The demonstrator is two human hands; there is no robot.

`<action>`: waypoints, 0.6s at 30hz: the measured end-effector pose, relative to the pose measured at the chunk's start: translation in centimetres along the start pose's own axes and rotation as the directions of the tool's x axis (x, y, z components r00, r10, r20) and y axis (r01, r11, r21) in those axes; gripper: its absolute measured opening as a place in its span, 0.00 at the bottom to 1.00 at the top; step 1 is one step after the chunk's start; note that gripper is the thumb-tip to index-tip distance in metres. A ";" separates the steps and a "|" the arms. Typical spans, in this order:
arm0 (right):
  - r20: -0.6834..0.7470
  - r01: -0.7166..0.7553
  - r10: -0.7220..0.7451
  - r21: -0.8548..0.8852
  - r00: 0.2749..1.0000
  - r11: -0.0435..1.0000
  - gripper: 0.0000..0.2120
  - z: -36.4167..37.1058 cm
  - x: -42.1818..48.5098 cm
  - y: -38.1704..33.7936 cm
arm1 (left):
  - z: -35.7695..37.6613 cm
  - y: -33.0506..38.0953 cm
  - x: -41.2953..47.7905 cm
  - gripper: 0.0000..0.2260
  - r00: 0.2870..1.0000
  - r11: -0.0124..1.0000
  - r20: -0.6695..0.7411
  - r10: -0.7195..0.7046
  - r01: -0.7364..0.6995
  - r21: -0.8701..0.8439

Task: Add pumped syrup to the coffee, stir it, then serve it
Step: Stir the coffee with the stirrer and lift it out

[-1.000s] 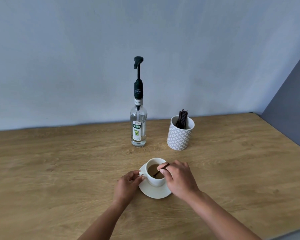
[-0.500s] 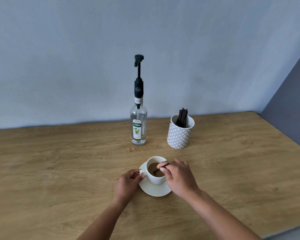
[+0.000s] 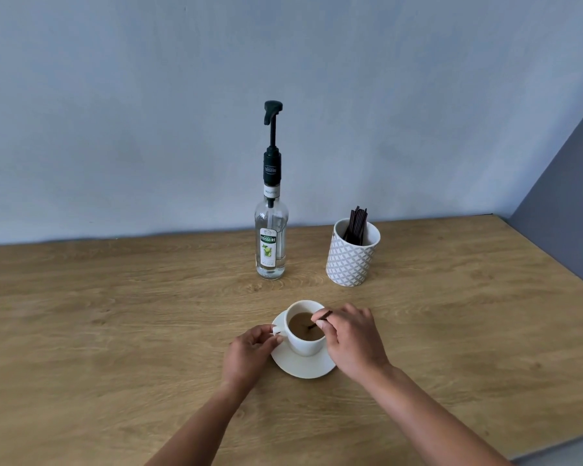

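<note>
Pinching a dark stirrer [image 3: 319, 319] dipped in the coffee, the right hand [image 3: 352, 341] hovers at the cup's [image 3: 304, 341] 3 o'clock; the left hand [image 3: 249, 354] grips its handle at 9. Cup sits on a saucer [image 3: 300, 366], with the syrup bottle [image 3: 271, 243] at 12 o'clock.

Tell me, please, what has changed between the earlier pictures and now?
Little. The right hand still pinches the stirrer, whose dipped end shifted slightly within the coffee. The left hand keeps its grip on the handle of the cup. Saucer, syrup bottle and stirrer holder stayed put.
</note>
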State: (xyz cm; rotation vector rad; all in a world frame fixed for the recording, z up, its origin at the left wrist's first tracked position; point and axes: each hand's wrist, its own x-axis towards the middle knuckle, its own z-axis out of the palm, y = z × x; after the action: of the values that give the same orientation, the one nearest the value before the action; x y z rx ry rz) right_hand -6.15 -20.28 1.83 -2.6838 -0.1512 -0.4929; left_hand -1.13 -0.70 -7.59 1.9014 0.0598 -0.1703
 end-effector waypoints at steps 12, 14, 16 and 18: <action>-0.002 0.018 -0.018 -0.020 1.000 1.000 0.07 0.4 -0.1 0.0 | 0.0 0.0 0.0 0.06 1.000 1.000 -0.001 -0.017 0.017 -0.018; -0.015 0.014 -0.015 -0.048 1.000 0.999 0.07 0.2 -0.1 0.0 | 0.0 0.0 0.0 0.05 1.000 1.000 -0.004 -0.014 0.014 -0.014; -0.010 0.021 -0.021 -0.046 1.000 0.999 0.06 0.1 -0.2 -0.1 | 0.0 0.1 0.0 0.04 1.000 1.000 -0.007 -0.011 0.011 -0.009; -0.004 0.035 -0.035 -0.016 0.999 0.999 0.07 0.1 -0.3 -0.3 | -0.1 0.2 -0.1 0.04 1.000 1.000 -0.008 -0.011 0.011 -0.003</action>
State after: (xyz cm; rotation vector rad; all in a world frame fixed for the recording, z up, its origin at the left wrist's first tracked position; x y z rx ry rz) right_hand -6.42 -19.99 1.69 -2.6998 -0.1935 -0.5122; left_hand -1.21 -0.71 -7.37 1.8996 0.0760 -0.1699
